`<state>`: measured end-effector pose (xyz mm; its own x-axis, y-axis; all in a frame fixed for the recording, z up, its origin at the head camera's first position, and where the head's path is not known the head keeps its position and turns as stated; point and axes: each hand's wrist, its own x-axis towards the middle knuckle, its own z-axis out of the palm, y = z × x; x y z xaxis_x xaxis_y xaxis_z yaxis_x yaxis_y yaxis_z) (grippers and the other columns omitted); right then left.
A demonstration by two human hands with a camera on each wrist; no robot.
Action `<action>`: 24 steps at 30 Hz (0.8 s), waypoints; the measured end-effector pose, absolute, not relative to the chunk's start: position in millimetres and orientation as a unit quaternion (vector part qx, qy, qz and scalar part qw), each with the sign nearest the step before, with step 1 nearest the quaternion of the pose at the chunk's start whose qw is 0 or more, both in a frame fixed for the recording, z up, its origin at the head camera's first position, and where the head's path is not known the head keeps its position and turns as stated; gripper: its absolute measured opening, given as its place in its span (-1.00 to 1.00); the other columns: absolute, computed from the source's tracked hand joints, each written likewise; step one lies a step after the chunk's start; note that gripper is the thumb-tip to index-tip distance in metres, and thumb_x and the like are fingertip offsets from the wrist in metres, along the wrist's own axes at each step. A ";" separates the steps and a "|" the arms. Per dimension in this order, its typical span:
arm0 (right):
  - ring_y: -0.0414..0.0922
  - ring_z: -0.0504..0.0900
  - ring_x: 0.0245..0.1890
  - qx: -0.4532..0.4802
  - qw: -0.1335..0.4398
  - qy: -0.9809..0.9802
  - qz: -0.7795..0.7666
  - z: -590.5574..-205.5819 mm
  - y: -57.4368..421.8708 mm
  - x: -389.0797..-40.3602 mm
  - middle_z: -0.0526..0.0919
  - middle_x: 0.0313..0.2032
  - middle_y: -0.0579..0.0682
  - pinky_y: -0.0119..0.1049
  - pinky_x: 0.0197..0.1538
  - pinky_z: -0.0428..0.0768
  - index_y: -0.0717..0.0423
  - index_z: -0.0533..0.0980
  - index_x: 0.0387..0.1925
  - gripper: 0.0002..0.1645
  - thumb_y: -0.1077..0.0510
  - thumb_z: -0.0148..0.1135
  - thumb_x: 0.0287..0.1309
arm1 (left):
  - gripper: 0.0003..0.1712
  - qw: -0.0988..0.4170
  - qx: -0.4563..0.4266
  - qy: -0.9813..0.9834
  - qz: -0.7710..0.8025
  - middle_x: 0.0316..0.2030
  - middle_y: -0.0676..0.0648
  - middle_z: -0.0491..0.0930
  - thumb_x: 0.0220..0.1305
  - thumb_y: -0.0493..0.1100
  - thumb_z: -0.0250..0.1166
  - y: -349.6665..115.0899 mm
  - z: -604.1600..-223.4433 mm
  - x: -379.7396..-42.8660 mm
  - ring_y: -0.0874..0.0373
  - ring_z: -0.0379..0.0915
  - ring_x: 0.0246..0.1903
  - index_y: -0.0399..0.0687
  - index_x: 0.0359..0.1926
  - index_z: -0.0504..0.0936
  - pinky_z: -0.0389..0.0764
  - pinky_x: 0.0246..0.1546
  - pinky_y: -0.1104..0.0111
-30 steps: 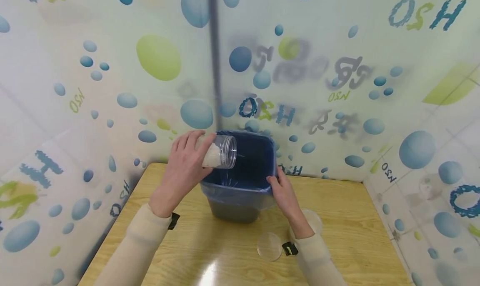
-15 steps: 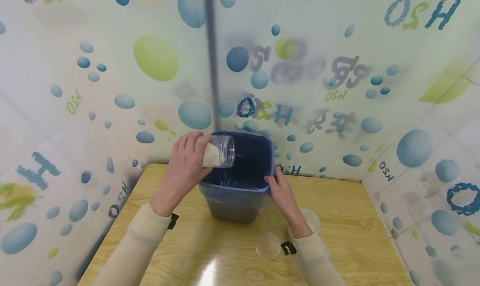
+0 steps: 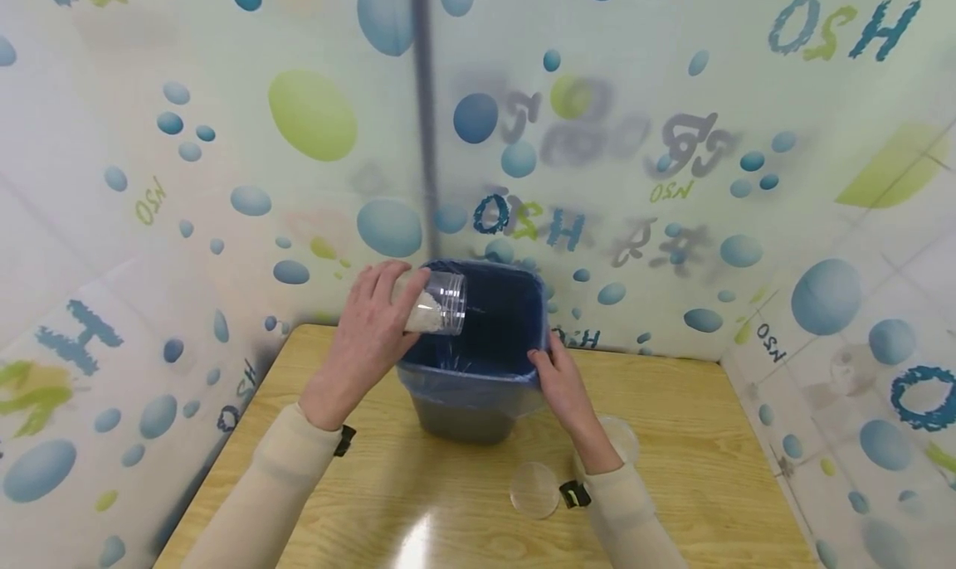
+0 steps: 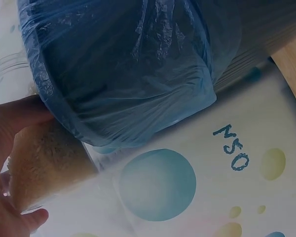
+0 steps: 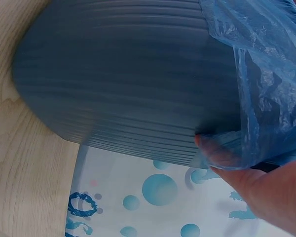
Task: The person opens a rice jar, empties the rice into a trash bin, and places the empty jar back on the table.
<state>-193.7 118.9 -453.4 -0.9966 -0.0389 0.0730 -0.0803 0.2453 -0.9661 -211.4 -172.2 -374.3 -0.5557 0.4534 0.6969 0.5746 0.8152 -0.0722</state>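
My left hand (image 3: pixel 366 337) grips a clear jar (image 3: pixel 441 303) with pale, loose contents. The jar lies nearly on its side above the left rim of a dark bin (image 3: pixel 466 420), its mouth facing the opening. In the left wrist view, the fingers curl round the jar, and its contents (image 4: pixel 49 158) look grainy. A blue plastic liner (image 3: pixel 478 386) covers the bin's rim and inside. My right hand (image 3: pixel 563 382) holds the bin's right edge; in the right wrist view, a finger presses the liner (image 5: pixel 276 89) against the wall. The bin's bottom inside is too dark to make out.
On the wooden table (image 3: pixel 672 469), a clear round disc (image 3: pixel 534 490) lies in front of the bin. Another clear round item (image 3: pixel 621 438) is partly hidden behind the right forearm. Patterned walls stand close behind the table and at both sides.
The jar has tilted very slightly, so its mouth shows more edge-on than before. Both hands and the bin stay practically in place.
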 end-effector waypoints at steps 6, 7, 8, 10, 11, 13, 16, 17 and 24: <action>0.21 0.51 0.28 0.038 0.015 -0.790 0.611 -452.9 118.2 -193.6 0.42 0.39 0.31 0.20 0.37 0.40 0.18 0.22 0.54 -0.33 0.12 -0.01 0.49 | 0.03 0.366 -0.295 -0.879 -0.083 0.22 -0.33 0.43 -0.16 -0.25 0.72 -171.2 -375.1 -211.8 -0.31 0.32 0.25 -0.13 0.37 0.42 0.37 0.30 -0.22; 0.21 0.51 0.28 0.037 0.015 -0.790 0.612 -452.8 118.2 -193.5 0.42 0.39 0.31 0.20 0.37 0.40 0.17 0.22 0.55 -0.33 0.13 -0.01 0.50 | 0.04 0.365 -0.296 -0.879 -0.081 0.22 -0.33 0.43 -0.16 -0.26 0.72 -171.1 -374.9 -211.6 -0.31 0.31 0.26 -0.13 0.38 0.41 0.36 0.30 -0.23; 0.21 0.51 0.28 0.036 0.014 -0.789 0.613 -452.6 118.4 -193.5 0.42 0.39 0.30 0.21 0.37 0.40 0.16 0.22 0.55 -0.34 0.13 -0.01 0.50 | 0.04 0.363 -0.296 -0.880 -0.079 0.23 -0.33 0.43 -0.16 -0.26 0.72 -170.8 -374.7 -211.3 -0.32 0.31 0.27 -0.13 0.38 0.41 0.35 0.31 -0.23; 0.21 0.50 0.29 0.035 0.012 -0.788 0.614 -452.7 118.4 -193.4 0.41 0.40 0.29 0.21 0.37 0.40 0.15 0.21 0.55 -0.34 0.13 -0.02 0.51 | 0.04 0.360 -0.296 -0.882 -0.073 0.25 -0.32 0.41 -0.14 -0.26 0.71 -170.7 -374.8 -211.3 -0.32 0.28 0.30 -0.12 0.39 0.40 0.34 0.32 -0.24; 0.22 0.51 0.29 0.034 0.011 -0.787 0.615 -452.7 118.5 -193.4 0.41 0.40 0.28 0.21 0.37 0.40 0.14 0.21 0.56 -0.34 0.14 -0.02 0.52 | 0.04 0.359 -0.296 -0.882 -0.071 0.25 -0.32 0.41 -0.14 -0.26 0.71 -170.5 -374.7 -210.8 -0.33 0.27 0.31 -0.12 0.39 0.40 0.33 0.33 -0.24; 0.22 0.51 0.29 0.032 0.011 -0.786 0.617 -453.0 118.6 -193.7 0.41 0.41 0.28 0.21 0.37 0.40 0.14 0.21 0.56 -0.34 0.14 -0.02 0.52 | 0.02 0.359 -0.295 -0.883 -0.069 0.26 -0.33 0.41 -0.12 -0.26 0.71 -170.3 -374.8 -210.9 -0.33 0.27 0.33 -0.12 0.39 0.41 0.32 0.33 -0.25; 0.22 0.50 0.29 0.032 0.011 -0.787 0.616 -453.4 118.7 -194.2 0.41 0.41 0.27 0.22 0.38 0.39 0.13 0.21 0.56 -0.34 0.13 -0.02 0.52 | -0.01 0.358 -0.295 -0.884 -0.063 0.27 -0.33 0.41 -0.09 -0.26 0.69 -170.1 -375.3 -210.6 -0.34 0.26 0.34 -0.11 0.39 0.43 0.31 0.35 -0.25; 0.22 0.50 0.30 0.032 0.011 -0.788 0.615 -453.7 118.7 -194.3 0.41 0.41 0.27 0.21 0.38 0.39 0.14 0.21 0.56 -0.34 0.13 -0.02 0.52 | -0.02 0.357 -0.296 -0.884 -0.062 0.27 -0.33 0.42 -0.08 -0.26 0.69 -170.1 -375.6 -210.5 -0.34 0.26 0.35 -0.11 0.39 0.44 0.30 0.36 -0.24; 0.21 0.48 0.32 0.039 0.008 -0.786 0.618 -454.0 118.9 -193.3 0.38 0.43 0.27 0.22 0.41 0.35 0.14 0.19 0.57 -0.33 0.13 -0.03 0.52 | -0.01 0.352 -0.301 -0.885 -0.056 0.29 -0.33 0.40 -0.07 -0.26 0.69 -169.9 -377.2 -210.1 -0.33 0.19 0.41 -0.09 0.41 0.44 0.25 0.40 -0.23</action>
<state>-193.3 118.9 -454.0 -0.9968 -0.0520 0.0603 -0.0709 0.2342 -0.9696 -210.1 -169.9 -377.2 -0.5714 0.4935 0.6557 0.5721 0.8124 -0.1128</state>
